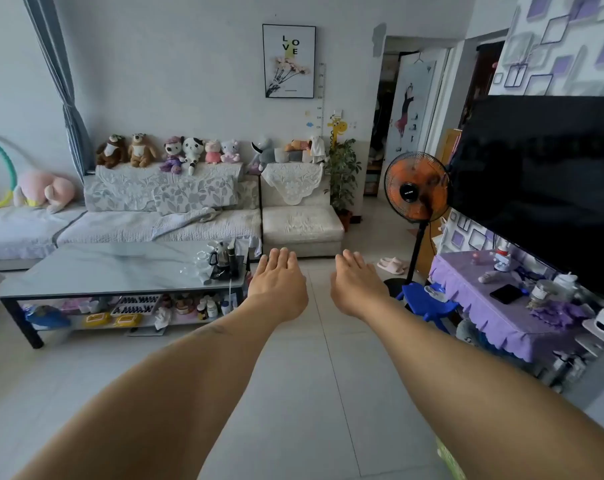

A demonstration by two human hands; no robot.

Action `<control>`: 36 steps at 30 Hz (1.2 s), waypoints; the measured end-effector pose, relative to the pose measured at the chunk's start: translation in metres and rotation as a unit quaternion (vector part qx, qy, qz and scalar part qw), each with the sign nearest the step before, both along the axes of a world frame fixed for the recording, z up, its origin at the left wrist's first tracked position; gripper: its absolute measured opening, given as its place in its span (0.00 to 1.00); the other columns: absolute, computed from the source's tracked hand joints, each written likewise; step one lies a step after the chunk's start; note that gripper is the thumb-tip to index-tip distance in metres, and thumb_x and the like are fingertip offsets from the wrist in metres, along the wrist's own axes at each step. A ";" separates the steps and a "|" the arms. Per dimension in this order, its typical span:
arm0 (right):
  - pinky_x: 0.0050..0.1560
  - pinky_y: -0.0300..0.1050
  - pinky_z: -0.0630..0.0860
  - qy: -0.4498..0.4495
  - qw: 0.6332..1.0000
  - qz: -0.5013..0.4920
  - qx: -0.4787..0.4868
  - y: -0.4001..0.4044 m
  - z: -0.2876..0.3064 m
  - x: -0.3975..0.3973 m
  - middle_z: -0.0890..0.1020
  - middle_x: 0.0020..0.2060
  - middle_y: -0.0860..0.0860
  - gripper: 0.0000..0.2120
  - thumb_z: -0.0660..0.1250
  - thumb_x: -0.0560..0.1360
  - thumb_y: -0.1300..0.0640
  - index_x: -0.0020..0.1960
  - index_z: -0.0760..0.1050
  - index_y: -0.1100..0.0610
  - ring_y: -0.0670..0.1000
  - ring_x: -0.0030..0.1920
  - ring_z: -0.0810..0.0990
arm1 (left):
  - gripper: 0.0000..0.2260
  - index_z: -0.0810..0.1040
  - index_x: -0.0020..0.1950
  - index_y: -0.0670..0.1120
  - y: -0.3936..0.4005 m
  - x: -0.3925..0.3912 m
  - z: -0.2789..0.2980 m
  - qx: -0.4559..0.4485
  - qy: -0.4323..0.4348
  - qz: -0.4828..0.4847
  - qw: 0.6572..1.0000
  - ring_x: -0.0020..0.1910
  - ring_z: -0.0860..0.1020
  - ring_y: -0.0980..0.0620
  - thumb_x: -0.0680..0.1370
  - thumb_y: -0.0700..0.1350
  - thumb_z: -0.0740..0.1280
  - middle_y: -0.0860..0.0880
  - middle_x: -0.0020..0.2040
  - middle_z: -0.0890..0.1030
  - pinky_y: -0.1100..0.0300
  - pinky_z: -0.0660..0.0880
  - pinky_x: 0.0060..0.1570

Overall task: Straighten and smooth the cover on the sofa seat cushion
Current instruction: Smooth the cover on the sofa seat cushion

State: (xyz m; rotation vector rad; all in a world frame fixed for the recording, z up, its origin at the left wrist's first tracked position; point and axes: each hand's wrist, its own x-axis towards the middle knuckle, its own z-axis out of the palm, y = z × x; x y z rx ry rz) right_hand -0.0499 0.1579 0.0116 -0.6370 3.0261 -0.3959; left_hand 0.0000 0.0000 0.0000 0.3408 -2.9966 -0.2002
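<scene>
A long light sofa (300, 232) stands against the far wall. Its seat cover (189, 225) is a pale quilted cloth, rumpled, with a fold thrown back near the middle. Both my arms stretch forward over the floor, well short of the sofa. My left hand (276, 284) is flat, palm down, with nothing in it. My right hand (357, 284) is held the same way beside it, also holding nothing.
A marble-top coffee table (103, 268) with a tea set stands in front of the sofa. A standing fan (416, 188), a blue stool (427, 303) and a purple-covered TV stand (494, 317) line the right. Slippers (392, 265) lie on the tiled floor. Plush toys (169, 152) sit on the sofa back.
</scene>
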 end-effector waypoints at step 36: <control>0.83 0.54 0.41 -0.022 0.998 0.052 0.019 -0.095 -0.027 -0.429 0.45 0.85 0.55 0.29 0.46 0.88 0.51 0.85 0.44 0.60 0.55 0.84 0.41 | 0.30 0.42 0.86 0.41 -0.081 -0.424 -0.012 0.009 -0.029 0.037 0.999 0.85 0.39 0.47 0.86 0.45 0.50 0.44 0.87 0.42 0.50 0.37 0.82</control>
